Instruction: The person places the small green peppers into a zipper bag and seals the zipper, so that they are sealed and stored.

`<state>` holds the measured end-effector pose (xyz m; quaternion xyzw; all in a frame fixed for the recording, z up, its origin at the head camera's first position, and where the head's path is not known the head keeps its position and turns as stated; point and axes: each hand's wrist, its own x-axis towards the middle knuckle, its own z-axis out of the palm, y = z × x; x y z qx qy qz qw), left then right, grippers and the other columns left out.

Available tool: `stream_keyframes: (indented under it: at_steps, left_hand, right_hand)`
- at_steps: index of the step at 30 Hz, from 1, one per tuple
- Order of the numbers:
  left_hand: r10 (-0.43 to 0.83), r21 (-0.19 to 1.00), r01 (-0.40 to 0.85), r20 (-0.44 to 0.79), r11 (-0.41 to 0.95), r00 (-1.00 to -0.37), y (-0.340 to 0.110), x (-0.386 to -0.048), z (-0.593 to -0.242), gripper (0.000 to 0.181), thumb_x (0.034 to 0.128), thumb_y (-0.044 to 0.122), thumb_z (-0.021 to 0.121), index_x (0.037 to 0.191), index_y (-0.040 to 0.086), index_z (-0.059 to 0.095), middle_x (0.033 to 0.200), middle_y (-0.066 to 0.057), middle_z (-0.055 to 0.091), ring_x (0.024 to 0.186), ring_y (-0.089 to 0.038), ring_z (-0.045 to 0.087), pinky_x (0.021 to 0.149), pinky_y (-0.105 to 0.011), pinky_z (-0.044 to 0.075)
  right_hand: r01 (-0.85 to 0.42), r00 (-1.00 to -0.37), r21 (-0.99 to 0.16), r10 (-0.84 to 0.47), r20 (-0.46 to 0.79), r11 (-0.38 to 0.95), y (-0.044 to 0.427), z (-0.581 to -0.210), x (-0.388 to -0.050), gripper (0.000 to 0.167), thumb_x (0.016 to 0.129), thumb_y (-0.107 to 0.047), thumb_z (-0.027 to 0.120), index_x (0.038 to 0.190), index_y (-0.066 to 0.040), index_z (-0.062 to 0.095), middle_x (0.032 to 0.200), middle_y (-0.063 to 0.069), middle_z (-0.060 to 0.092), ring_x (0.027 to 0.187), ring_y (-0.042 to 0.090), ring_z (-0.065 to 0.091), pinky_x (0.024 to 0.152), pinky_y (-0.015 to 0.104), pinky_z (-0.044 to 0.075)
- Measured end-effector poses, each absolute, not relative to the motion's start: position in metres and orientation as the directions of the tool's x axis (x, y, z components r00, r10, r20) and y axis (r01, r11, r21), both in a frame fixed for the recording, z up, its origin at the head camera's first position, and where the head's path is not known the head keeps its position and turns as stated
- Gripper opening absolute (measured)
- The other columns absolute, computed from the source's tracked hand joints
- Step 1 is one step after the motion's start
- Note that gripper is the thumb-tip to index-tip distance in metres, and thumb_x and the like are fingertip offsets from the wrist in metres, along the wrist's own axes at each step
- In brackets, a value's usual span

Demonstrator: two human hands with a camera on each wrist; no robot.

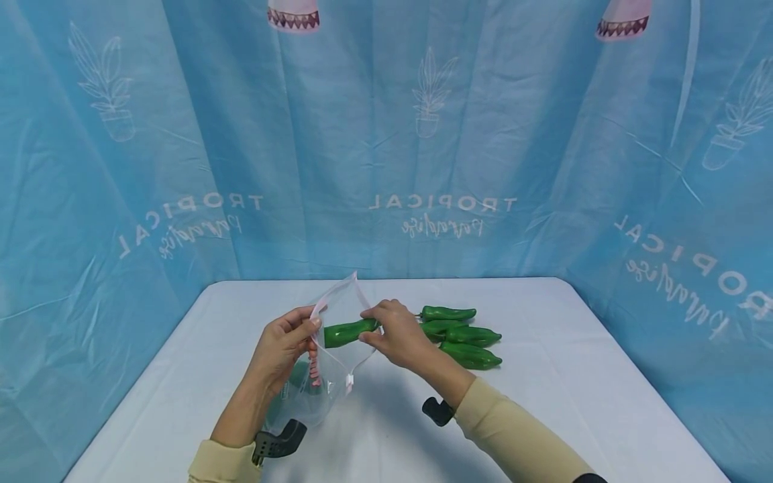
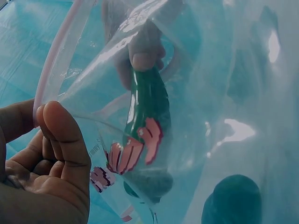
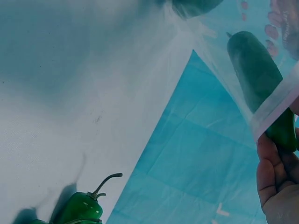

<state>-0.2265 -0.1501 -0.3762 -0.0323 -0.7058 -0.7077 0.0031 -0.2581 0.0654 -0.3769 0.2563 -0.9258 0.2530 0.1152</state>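
A clear zip bag (image 1: 308,396) with a pink edge stands with its mouth spread apart. The left hand (image 1: 282,345) pinches the bag's rim between thumb and fingers; in the left wrist view the same hand (image 2: 56,163) is at the pink strip. The right hand (image 1: 398,335) grips one end of a green pepper (image 1: 347,333) at the mouth. Most of that pepper (image 3: 254,70) shows through the plastic in the right wrist view. Another green shape (image 2: 233,200) lies lower in the bag.
Several green peppers (image 1: 471,355) lie just right of the right hand on the white table (image 1: 574,402). A blue printed curtain (image 1: 392,154) surrounds the table's back and sides. A white slider (image 1: 349,380) sits at the bag's near corner.
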Motion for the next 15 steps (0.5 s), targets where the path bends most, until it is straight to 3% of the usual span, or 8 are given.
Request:
stream_keyframes:
  at_steps: [15]
  left_hand:
    - [0.044,0.999,0.052,0.051,0.003,-0.998,-0.150,-0.227,-0.376,0.050,0.0903,0.028,0.063,0.129,-0.002,0.050,0.090,0.003,0.061,0.067,-0.010,0.054,0.084,-0.027,0.050]
  right_hand:
    - [-0.543,-0.828,-0.283,-0.447,0.338,0.791,0.049,-0.379,-0.262,0.036,0.082,-0.032,0.072,0.115,-0.016,0.067,0.105,0.001,0.068,0.096,0.016,0.058,0.084,0.032,0.053]
